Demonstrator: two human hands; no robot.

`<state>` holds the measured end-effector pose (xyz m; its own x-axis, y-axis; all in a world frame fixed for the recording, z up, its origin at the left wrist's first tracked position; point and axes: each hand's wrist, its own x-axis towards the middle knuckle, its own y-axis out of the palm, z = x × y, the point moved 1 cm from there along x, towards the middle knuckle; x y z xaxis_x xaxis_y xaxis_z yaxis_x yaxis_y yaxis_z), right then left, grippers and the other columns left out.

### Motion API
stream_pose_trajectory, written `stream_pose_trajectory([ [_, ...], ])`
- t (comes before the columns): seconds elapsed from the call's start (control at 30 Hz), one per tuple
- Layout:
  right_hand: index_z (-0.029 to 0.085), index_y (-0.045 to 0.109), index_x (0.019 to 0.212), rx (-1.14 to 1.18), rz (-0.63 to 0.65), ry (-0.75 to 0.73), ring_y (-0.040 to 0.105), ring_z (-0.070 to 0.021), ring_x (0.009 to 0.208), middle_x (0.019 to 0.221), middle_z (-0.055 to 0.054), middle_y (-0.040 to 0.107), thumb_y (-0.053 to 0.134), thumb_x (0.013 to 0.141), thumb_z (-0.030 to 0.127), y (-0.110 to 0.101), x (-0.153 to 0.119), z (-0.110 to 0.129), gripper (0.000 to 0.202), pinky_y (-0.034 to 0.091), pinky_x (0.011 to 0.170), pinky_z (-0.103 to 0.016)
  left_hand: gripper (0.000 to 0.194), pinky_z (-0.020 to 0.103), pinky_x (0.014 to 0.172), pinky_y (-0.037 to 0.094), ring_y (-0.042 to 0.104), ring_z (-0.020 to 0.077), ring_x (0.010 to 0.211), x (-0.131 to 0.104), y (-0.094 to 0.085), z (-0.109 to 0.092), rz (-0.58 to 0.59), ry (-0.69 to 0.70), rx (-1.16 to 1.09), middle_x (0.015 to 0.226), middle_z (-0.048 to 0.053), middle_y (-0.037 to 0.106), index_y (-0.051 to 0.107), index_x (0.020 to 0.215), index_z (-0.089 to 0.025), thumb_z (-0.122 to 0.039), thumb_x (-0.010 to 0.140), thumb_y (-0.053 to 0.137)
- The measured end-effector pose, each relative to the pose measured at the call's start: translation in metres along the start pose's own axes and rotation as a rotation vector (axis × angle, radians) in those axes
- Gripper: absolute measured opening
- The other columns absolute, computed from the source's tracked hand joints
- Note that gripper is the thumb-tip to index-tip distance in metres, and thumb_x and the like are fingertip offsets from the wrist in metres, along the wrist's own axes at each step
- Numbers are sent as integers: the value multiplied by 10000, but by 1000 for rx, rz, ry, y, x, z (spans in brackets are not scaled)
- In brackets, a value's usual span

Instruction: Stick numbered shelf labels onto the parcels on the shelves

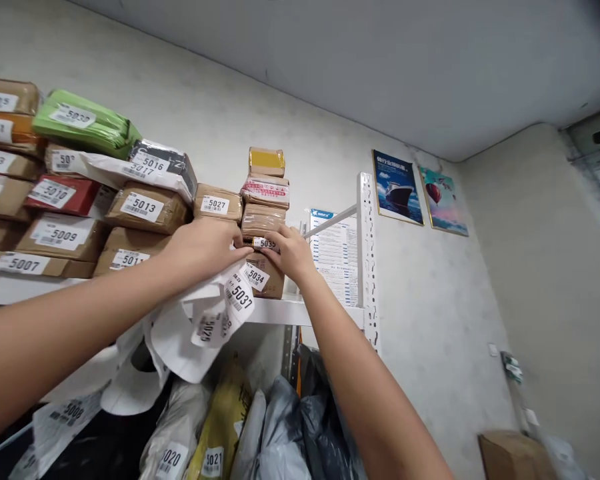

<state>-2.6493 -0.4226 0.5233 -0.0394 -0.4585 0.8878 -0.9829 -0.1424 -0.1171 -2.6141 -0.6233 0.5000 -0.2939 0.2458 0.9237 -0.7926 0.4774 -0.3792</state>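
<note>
Both hands reach up to a stack of small parcels at the right end of the top shelf. My left hand (pixel 207 245) is closed, with thumb and fingers together; a long strip of white number labels (pixel 240 293) hangs from it. My right hand (pixel 291 252) has its fingertips against the 5035 label (pixel 267 244) on a thin parcel. Below it sits the carton labelled 5034 (pixel 270 283). Above are a brown parcel (pixel 263 219), a red and white one (pixel 266 192) and a yellow-topped one (pixel 267 162). Box 5027 (pixel 217 202) stands left of the stack.
Numbered parcels, among them a green one (pixel 83 123) and a red one (pixel 63 193), fill the shelf's left. A white perforated post (pixel 367 260) rises at right. Bagged parcels (pixel 220 427) stand below. Posters (pixel 397 188) hang on the wall; a carton (pixel 515 457) sits lower right.
</note>
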Motion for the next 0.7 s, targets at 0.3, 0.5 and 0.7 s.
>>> stream_pose_trajectory([
  [0.3, 248, 623, 1104, 1246, 139, 528, 617, -213, 866, 1029, -76, 652, 683, 720, 478, -58, -92, 147, 452, 511, 637, -317, 474, 244, 507, 272, 384, 113, 485, -106, 15, 22, -216, -442, -767, 432, -60, 381, 440, 491, -195, -567, 773, 523],
  [0.5, 217, 647, 966, 1322, -22, 799, 617, -171, 780, 874, -32, 677, 714, 701, 350, -85, -115, 190, 304, 503, 723, -310, 445, 262, 668, 439, 575, 183, 738, -164, 17, 16, 100, -348, -1204, 819, 15, 655, 602, 955, -185, -576, 748, 561],
  [0.7, 257, 624, 1015, 1375, -74, 791, 612, -176, 892, 955, -23, 662, 712, 702, 269, -111, -135, 212, 326, 490, 825, -316, 327, 310, 892, 440, 573, 224, 1038, -206, -1, 22, 269, -139, -1128, 1075, 55, 635, 652, 1015, -222, -454, 812, 545],
])
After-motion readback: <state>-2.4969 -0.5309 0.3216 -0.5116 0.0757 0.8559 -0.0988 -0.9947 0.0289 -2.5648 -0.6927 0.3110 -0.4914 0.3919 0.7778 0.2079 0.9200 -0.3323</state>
